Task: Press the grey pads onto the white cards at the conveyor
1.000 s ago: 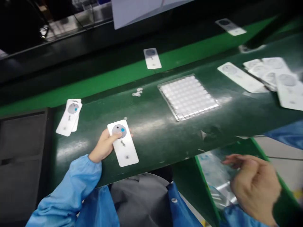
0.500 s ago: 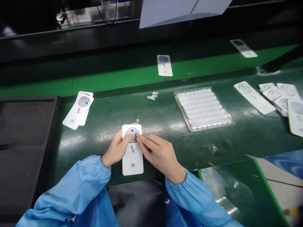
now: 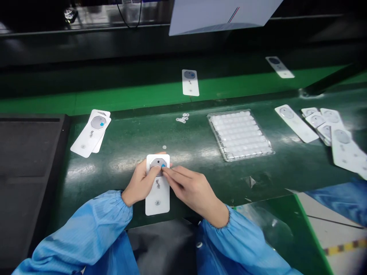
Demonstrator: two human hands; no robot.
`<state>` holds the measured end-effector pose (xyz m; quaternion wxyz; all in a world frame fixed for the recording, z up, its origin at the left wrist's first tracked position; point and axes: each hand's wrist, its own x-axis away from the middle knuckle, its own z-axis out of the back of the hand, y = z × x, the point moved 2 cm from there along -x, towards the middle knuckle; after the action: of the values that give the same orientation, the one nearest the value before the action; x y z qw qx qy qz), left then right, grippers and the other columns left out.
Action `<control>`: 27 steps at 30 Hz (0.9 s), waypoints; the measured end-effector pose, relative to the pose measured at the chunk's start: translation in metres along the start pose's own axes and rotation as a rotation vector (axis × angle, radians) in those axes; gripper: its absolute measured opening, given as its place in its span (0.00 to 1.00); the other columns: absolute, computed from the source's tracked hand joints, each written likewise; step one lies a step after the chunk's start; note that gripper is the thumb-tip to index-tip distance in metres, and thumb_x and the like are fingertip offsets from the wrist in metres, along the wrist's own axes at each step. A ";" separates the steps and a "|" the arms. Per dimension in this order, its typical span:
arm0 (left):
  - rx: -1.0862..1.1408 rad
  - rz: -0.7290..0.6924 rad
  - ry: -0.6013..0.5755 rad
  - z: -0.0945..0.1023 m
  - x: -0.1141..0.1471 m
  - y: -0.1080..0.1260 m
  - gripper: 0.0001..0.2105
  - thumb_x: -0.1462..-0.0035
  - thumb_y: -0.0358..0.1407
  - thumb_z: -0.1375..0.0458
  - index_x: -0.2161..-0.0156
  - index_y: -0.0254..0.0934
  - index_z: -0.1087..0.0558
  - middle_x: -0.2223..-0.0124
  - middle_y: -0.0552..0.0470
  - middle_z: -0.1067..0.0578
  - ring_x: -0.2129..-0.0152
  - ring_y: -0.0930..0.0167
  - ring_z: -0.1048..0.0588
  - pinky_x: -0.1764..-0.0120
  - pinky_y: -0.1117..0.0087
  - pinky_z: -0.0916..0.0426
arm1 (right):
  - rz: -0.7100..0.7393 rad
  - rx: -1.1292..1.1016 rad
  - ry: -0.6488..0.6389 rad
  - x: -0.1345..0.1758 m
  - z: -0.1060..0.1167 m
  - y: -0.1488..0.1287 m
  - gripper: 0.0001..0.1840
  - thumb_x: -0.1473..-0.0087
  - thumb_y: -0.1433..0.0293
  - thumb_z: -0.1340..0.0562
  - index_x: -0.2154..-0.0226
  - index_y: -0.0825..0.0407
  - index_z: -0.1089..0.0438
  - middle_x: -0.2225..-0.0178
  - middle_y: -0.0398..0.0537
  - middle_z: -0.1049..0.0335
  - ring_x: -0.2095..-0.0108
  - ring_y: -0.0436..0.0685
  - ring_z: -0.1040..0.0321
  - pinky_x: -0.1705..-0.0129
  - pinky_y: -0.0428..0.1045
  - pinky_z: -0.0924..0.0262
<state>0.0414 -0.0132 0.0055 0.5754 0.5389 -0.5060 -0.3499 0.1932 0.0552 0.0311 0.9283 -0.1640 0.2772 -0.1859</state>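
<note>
A white card [image 3: 157,196] with a grey octagonal panel and a blue dot stands nearly upright before me, above the bench. My left hand [image 3: 140,181] grips it from the left, thumb across the panel and fingers behind. At the panel's right side, the fingertips of my right hand [image 3: 195,189] are pinched together against the blue dot [image 3: 163,165]. Whatever they hold, if anything, is hidden. Just beyond the card lies one small pale disc [image 3: 164,147], and a few more small discs [image 3: 183,118] sit farther back.
A clear tray [image 3: 241,134] of white round pieces rests right of centre. Similar cards lie overlapped at left [image 3: 91,133] and in a pile at right [image 3: 344,147]. Two cards are on the green strip behind. A black tray [image 3: 23,152] borders the left; a blue sleeve [image 3: 338,198] shows at right.
The view has shifted slightly, so most things appear a little farther left. Both hands stay on the card, with the right fingertips still at the blue dot.
</note>
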 end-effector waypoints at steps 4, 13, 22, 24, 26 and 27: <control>-0.071 -0.056 0.023 0.002 -0.001 -0.001 0.19 0.33 0.37 0.46 0.40 0.35 0.27 0.44 0.46 0.22 0.52 0.64 0.23 0.52 0.68 0.30 | -0.100 -0.154 0.117 -0.004 0.002 0.008 0.14 0.33 0.74 0.40 0.48 0.49 0.25 0.58 0.50 0.21 0.61 0.55 0.22 0.59 0.48 0.24; -0.082 -0.044 -0.006 0.000 0.000 0.002 0.19 0.34 0.37 0.47 0.41 0.34 0.27 0.52 0.46 0.20 0.56 0.64 0.22 0.55 0.67 0.28 | -0.079 -0.060 0.077 -0.006 -0.002 0.008 0.09 0.34 0.72 0.39 0.56 0.49 0.23 0.61 0.48 0.21 0.62 0.55 0.21 0.61 0.48 0.25; -0.075 -0.056 -0.005 -0.001 -0.001 0.005 0.18 0.34 0.37 0.46 0.43 0.34 0.26 0.48 0.45 0.21 0.56 0.64 0.22 0.55 0.68 0.28 | -0.026 0.037 0.029 -0.010 0.001 0.009 0.11 0.32 0.71 0.41 0.51 0.50 0.26 0.59 0.48 0.21 0.64 0.54 0.22 0.66 0.47 0.28; -0.075 -0.039 -0.010 -0.001 0.000 0.004 0.19 0.34 0.37 0.47 0.41 0.33 0.27 0.50 0.45 0.20 0.59 0.65 0.22 0.58 0.68 0.28 | 0.007 0.058 0.030 -0.008 0.002 0.010 0.11 0.32 0.71 0.41 0.50 0.49 0.26 0.59 0.48 0.21 0.64 0.53 0.22 0.67 0.47 0.29; -0.083 -0.031 -0.019 -0.001 0.000 0.004 0.19 0.34 0.37 0.47 0.41 0.33 0.28 0.53 0.46 0.20 0.61 0.65 0.22 0.60 0.69 0.28 | 0.019 0.056 0.039 -0.007 0.002 0.010 0.11 0.32 0.71 0.40 0.51 0.48 0.25 0.59 0.47 0.21 0.64 0.53 0.22 0.67 0.47 0.29; -0.086 -0.032 -0.021 -0.001 0.000 0.004 0.19 0.34 0.37 0.47 0.41 0.33 0.27 0.54 0.46 0.20 0.62 0.66 0.22 0.60 0.69 0.28 | 0.014 0.045 0.043 -0.006 0.002 0.011 0.11 0.32 0.71 0.40 0.52 0.48 0.25 0.60 0.47 0.21 0.64 0.53 0.22 0.67 0.47 0.29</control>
<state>0.0415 -0.0122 0.0095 0.5871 0.5178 -0.4879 -0.3863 0.1924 0.0678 0.0316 0.9268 -0.1372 0.2940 -0.1893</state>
